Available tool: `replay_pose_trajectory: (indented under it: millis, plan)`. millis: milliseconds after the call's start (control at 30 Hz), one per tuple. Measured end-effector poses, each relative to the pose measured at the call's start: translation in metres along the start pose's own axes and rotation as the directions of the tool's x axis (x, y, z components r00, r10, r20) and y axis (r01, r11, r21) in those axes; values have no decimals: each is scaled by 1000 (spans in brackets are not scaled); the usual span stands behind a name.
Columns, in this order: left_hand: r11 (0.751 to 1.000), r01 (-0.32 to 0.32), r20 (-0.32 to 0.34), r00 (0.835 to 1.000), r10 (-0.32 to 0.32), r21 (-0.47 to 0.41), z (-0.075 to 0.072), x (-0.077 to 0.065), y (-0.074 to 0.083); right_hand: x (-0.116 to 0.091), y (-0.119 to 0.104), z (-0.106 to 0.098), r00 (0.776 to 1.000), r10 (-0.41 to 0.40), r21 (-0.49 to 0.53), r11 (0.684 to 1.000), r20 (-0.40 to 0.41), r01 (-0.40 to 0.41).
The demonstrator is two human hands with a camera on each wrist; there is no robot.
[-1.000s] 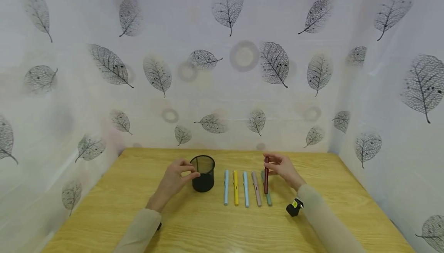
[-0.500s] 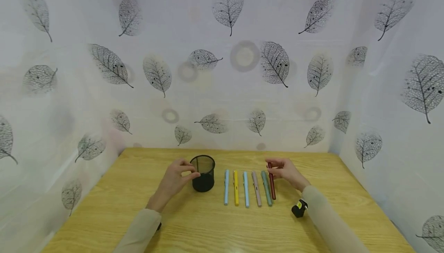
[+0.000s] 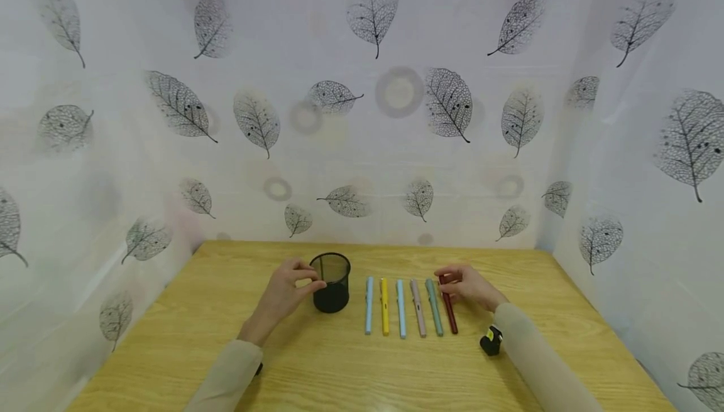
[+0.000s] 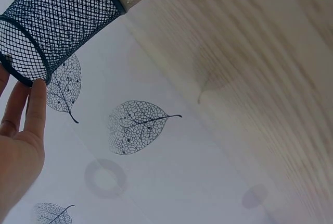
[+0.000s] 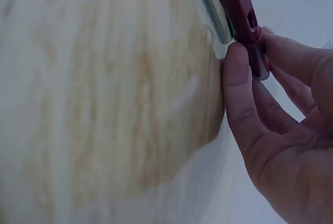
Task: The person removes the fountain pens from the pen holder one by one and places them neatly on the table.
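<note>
My left hand (image 3: 285, 292) holds the rim of a black mesh pen holder (image 3: 331, 297), which stands upright on the table. In the left wrist view, the fingertips lie against that mesh rim (image 4: 23, 31). My right hand (image 3: 471, 287) pinches a dark red pen (image 3: 450, 319) near its far end. This pen lies at or just above the table, at the right end of a row. Close beside it is a green pen (image 3: 434, 308). The right wrist view has the thumb and fingers on either side of the red pen (image 5: 238, 8).
Left of the green pen lie a mauve pen (image 3: 418, 309), a light blue pen (image 3: 401, 310), a yellow pen (image 3: 385, 308) and another light blue pen (image 3: 369, 306), side by side. Leaf-patterned curtains (image 3: 362, 161) enclose the wooden table (image 3: 351, 374) at the back and sides.
My right hand has moved the red pen from above the green pen to its right and lowered it toward the table. My left hand and the pen holder have stayed put.
</note>
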State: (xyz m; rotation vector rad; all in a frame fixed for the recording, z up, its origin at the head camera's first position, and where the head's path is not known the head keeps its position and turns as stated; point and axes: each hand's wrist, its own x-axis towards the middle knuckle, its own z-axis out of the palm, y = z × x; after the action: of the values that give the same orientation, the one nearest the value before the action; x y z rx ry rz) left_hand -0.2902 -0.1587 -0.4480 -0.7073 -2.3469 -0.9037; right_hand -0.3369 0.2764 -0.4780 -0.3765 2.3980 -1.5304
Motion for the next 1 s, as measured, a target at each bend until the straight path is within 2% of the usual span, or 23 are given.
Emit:
replay_pose_trajectory:
  millis: [200,500,733,1000]
  plan:
    - [1000,8,9,1000,-8,14,1,0,1,1,2,-2,1000,-3,-51,999,0,3]
    - [1000,28,15,999,-28,1,-2,0,4,2,6,-7,998,-18,-113,993,53,24]
    - [1000,16,24,1000,-17,3,-3,1,4,-2,0,-4,999,34,-89,996,35,-31]
    - [1000,30,32,999,-30,-1,-4,0,4,-3,-5,-4,999,19,-101,995,44,-15]
